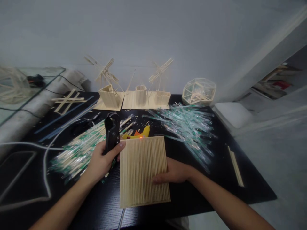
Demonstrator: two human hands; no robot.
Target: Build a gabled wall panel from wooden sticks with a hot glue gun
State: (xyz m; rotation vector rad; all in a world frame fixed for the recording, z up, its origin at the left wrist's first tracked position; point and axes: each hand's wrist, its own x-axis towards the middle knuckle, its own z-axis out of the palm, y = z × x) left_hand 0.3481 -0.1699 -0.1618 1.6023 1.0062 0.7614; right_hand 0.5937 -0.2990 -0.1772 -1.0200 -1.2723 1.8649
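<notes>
Wooden and ribbed, a panel was held above the black table, the right hand gripping its right edge, the left hand wrapped around a black tool by its upper-left corner.

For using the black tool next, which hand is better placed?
Probably the left: the left grip holds the black tool, while the right grip holds the slatted wooden panel by its right edge.

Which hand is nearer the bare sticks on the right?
Right. The right hand holds the wooden panel, left of the bare sticks; the left hand, farther left, holds a black tool.
</notes>
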